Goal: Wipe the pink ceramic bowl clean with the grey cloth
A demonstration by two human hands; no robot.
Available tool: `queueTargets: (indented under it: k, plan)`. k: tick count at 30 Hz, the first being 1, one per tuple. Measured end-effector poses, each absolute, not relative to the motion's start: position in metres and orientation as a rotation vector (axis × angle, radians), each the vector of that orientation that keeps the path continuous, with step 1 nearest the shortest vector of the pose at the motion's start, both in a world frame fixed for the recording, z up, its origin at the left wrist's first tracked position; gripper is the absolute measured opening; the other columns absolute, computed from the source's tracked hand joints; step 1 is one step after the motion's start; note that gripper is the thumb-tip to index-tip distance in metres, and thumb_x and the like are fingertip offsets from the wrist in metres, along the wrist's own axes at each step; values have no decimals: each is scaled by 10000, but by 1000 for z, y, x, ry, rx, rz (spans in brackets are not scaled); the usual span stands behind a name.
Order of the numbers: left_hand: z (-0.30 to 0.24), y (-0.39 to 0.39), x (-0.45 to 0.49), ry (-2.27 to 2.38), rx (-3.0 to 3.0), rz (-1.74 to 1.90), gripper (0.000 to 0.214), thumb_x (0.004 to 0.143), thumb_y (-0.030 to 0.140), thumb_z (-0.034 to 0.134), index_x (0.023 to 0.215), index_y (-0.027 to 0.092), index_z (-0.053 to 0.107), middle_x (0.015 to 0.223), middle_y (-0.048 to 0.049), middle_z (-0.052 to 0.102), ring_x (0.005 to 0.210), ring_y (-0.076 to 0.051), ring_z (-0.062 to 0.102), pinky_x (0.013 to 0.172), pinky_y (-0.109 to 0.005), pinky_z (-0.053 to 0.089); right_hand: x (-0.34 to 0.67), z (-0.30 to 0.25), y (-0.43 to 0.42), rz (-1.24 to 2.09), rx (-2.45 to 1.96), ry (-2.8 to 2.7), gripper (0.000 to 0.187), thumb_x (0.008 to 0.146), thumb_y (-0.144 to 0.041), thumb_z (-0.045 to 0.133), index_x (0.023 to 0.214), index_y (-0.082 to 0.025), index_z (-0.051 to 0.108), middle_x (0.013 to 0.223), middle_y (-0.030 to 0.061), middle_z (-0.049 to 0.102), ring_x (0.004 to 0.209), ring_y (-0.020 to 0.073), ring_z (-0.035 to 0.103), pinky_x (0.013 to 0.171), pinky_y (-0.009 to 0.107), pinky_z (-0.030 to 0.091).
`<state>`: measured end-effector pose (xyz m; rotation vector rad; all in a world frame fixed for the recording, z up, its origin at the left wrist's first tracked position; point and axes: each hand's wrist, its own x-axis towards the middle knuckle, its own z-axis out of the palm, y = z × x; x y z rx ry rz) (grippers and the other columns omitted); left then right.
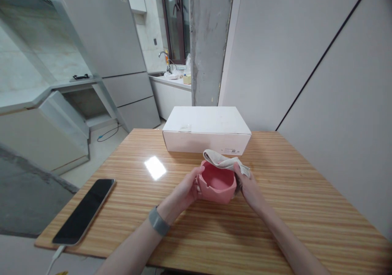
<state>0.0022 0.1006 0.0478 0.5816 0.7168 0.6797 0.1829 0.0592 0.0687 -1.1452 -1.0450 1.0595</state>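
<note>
A pink bowl-like container [216,192] with an angular rim and a small notch in it is tilted so that its hollow inside faces me. My left hand [189,188] grips its left side, thumb on the rim and fingers around the outer wall. On the right, my right hand [246,187] pinches a light grey cloth [223,160] against the container's wall. The cloth drapes along the far rim and hangs down the right side. Some of the right fingers are hidden behind the cloth and the container.
A white cardboard box [208,121] stands at the far edge of the wood-grain table [290,201]. A black phone [84,211] with a white charging cable [56,253] lies at the left edge. Past the table are a fridge [101,34] and a sink faucet [167,60].
</note>
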Motion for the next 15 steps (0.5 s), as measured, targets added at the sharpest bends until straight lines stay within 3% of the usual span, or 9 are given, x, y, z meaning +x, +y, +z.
queueTargets:
  k: [6, 10, 15]
  plan:
    - [58, 98, 2, 597, 580, 726, 326, 875, 326, 577, 1120, 126, 653, 961, -94, 744, 789, -177, 706, 699, -269, 571, 173, 75, 54, 929, -1134, -1047, 400, 786, -645, 632, 912, -293, 773, 1028, 39, 757, 1180, 301, 592, 1077, 384, 404]
    - [61, 98, -2, 529, 587, 614, 383, 874, 423, 559, 1095, 128, 660, 915, -75, 739, 683, -159, 678, 575, -244, 549, 182, 70, 57, 1021, -1139, -980, 406, 768, -658, 643, 899, -296, 773, 1024, 30, 762, 1180, 304, 593, 1062, 399, 418]
    - [54, 100, -6, 532, 606, 454, 397, 872, 459, 538, 1049, 122, 648, 813, -81, 716, 640, -196, 670, 566, -344, 589, 196, 61, 65, 1228, -1104, -866, 456, 732, -663, 673, 878, -241, 767, 926, 57, 779, 1069, 335, 656, 977, 441, 478]
